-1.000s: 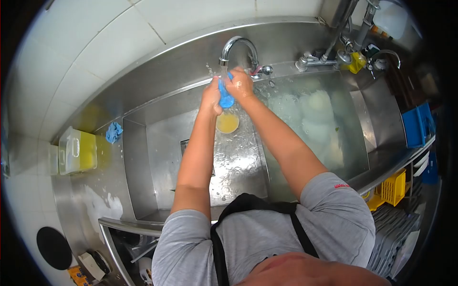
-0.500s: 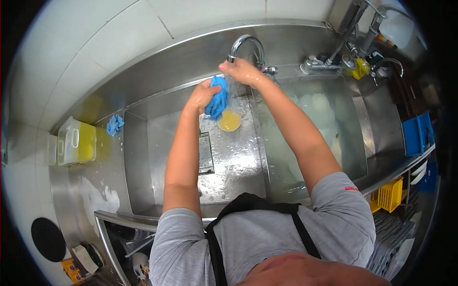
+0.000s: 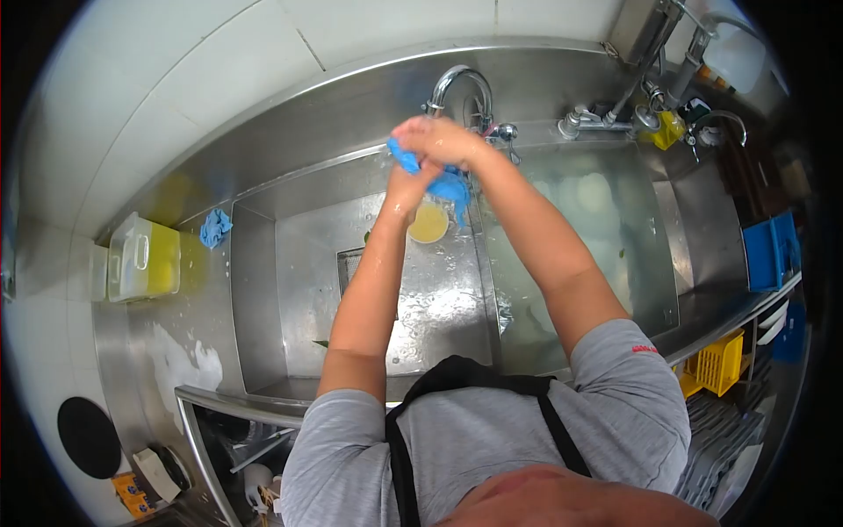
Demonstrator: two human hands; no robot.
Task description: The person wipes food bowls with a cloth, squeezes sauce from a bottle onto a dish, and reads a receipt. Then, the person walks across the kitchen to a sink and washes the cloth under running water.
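Just below the spout of the chrome faucet (image 3: 458, 79), both hands are together on a wet blue cloth (image 3: 450, 190). My left hand (image 3: 411, 186) is wrapped round the cloth, part of which hangs down to its right. My right hand (image 3: 436, 140) lies over the top, its fingers bent against another bit of blue at the left. Some of the fingers are blurred, and the cloth between the hands is hidden. A round container of yellowish liquid (image 3: 428, 223) stands beneath them in the left sink basin (image 3: 307, 237).
The right basin (image 3: 654, 263) holds cloudy water with pale round things under it. A tub of yellow liquid (image 3: 162, 261) and a crumpled blue cloth (image 3: 215, 228) sit on the left counter. Blue (image 3: 770, 255) and yellow baskets (image 3: 720, 362) are at the right.
Half a second ago the hands were apart, with the cloth bunched in my left hand. My left hand has moved right and up, and both hands now meet on the cloth.
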